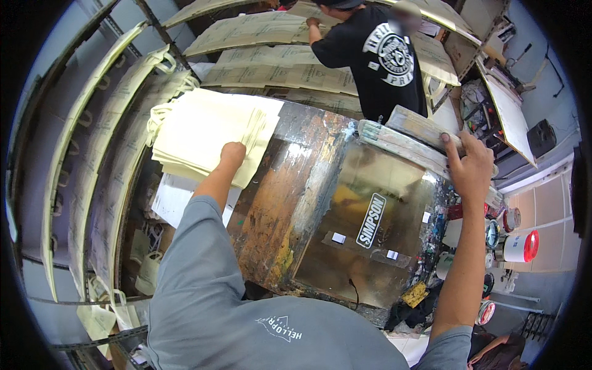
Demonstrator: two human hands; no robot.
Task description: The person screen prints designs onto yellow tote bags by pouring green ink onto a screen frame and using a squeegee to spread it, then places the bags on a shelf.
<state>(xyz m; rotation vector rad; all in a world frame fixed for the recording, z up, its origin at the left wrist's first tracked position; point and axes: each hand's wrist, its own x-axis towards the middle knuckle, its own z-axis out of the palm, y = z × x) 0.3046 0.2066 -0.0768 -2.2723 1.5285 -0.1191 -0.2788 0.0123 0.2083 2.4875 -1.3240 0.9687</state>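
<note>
My left hand [232, 155] is closed at the right part of a thick stack of cream cloth tote bags [197, 126]; its fingertips are hidden, but it seems to pinch the top bag. The bags' handles [159, 120] hang over the stack's left side. My right hand [472, 163] wraps round the right end of a paint-stained wooden bar [422, 126]. Parallel to it runs a second, whitish bar [401, 147]. I cannot tell whether both belong to one frame. Between my arms lies a shiny brown board [357, 271] bearing a dark sticker [371, 220] and small white tabs.
Beneath is a paint-marked worktable [271, 213]. Racks of printed bags [277, 65] stand behind and at left [92, 154]. A person in a black T-shirt [385, 68] works at the far rack. Paint tubs [518, 246], a yellow sponge [415, 295] and dark cloth [416, 314] are at right.
</note>
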